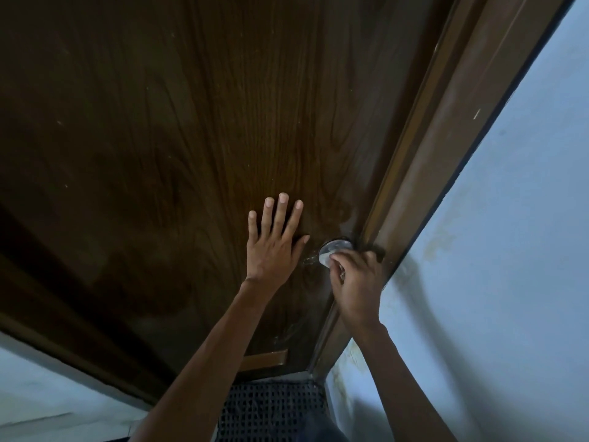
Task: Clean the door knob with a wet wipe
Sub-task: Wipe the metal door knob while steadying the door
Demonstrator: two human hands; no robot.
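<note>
My left hand (274,247) lies flat and released on the door (191,138), bracing it. My right hand (357,282) is clenched around the wet wipe (325,258), pressed against the door knob (334,247) at the door's right edge, beside the frame (446,154). I should rub all round the knob, turning the wipe, keeping the door steady.

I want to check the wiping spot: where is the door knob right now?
In the head view, the door knob sits low on the door's right edge beside the frame, under the right hand.
</note>
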